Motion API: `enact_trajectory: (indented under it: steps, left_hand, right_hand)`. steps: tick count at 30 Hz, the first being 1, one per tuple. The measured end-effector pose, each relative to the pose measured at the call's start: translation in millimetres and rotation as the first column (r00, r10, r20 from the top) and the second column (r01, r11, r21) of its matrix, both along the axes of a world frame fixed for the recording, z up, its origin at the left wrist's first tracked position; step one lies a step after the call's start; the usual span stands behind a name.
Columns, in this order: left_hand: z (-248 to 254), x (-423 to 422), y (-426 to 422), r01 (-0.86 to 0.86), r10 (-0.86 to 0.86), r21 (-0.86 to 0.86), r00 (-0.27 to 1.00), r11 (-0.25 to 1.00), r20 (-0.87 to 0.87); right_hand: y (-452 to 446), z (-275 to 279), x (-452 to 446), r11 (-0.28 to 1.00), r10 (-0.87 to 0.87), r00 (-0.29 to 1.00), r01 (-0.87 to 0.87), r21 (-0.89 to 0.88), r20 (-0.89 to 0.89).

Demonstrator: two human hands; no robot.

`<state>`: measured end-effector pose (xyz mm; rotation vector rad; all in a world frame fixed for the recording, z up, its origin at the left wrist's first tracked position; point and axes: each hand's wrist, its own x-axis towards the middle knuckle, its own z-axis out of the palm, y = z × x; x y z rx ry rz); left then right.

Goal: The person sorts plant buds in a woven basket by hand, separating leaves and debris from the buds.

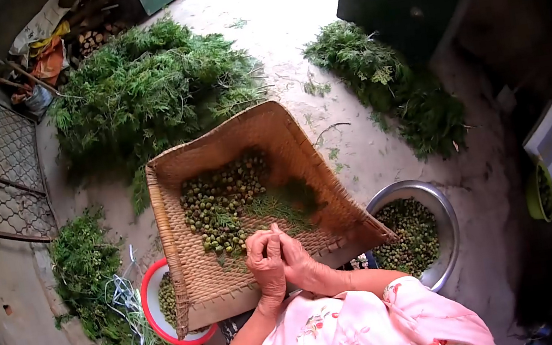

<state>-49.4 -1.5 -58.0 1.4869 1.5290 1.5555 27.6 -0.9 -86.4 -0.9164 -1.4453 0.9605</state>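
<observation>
A square woven tray [249, 276] lies tilted across my lap. Small round green cones [213, 207] are heaped in its left and middle part, with a loose leafy sprig [274, 207] beside them. Over the near part of the tray, my left hand [266, 263] and my right hand [300, 262] meet with fingertips pressed together. Both are closed, and whatever lies between the fingers is hidden or too small to name. The nearest cones are just beyond my left fingers.
A red-rimmed basin [150, 309] stands left of the tray, a metal basin [446, 218] of cones right. Cut branches [156, 83] are piled ahead, with more branches [375, 72] to the right and greenery [87, 272] at left. Plastic strings [127, 302] lie by the red-rimmed basin.
</observation>
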Motion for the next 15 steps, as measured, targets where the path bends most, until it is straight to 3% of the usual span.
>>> enact_trajectory:
  steps: [2, 6, 8, 10, 12, 13, 14, 15]
  left_hand:
    - [3.7, 2.0, -3.4, 0.031, -0.031, -0.031, 0.999, 0.999, 0.012]
    - [5.3, 7.3, -6.4, 0.039, -0.035, 0.037, 0.996, 0.999, -0.087]
    - [8.8, 9.9, -6.9, 0.056, -0.043, 0.069, 0.984, 0.996, -0.176]
    - [18.9, 16.2, -10.6, 0.08, -0.069, 0.074, 0.988, 0.994, -0.138]
    - [18.6, 18.4, -13.6, 0.107, -0.088, 0.098, 0.979, 0.989, -0.186]
    - [19.8, 18.2, -15.1, 0.154, -0.134, 0.108, 0.976, 0.982, -0.173]
    - [18.2, 18.5, -15.6, 0.16, -0.14, 0.109, 0.975, 0.981, -0.172]
    - [15.3, 18.9, -15.3, 0.182, -0.149, 0.155, 0.968, 0.971, -0.202]
  right_hand:
    - [-3.2, 4.2, 2.5, 0.996, -0.053, 0.998, 0.055, 0.071, -0.033]
    - [-1.4, 7.9, 10.2, 0.984, 0.076, 0.997, -0.077, -0.162, -0.012]
    - [-3.7, 23.4, 10.4, 0.957, 0.093, 0.981, -0.134, -0.256, -0.168]
    - [-5.4, 35.6, 10.1, 0.945, 0.073, 0.968, -0.144, -0.295, -0.24]
    - [-3.1, 17.4, 9.5, 0.789, -0.002, 0.767, -0.393, -0.472, -0.642]
    - [-0.5, 1.6, 8.1, 0.687, -0.107, 0.625, -0.516, -0.512, -0.773]
    - [6.6, -36.7, 1.0, 0.69, -0.11, 0.625, -0.512, -0.512, -0.773]
    - [14.4, -76.9, -7.5, 0.661, 0.029, 0.18, -0.741, -0.117, -0.983]
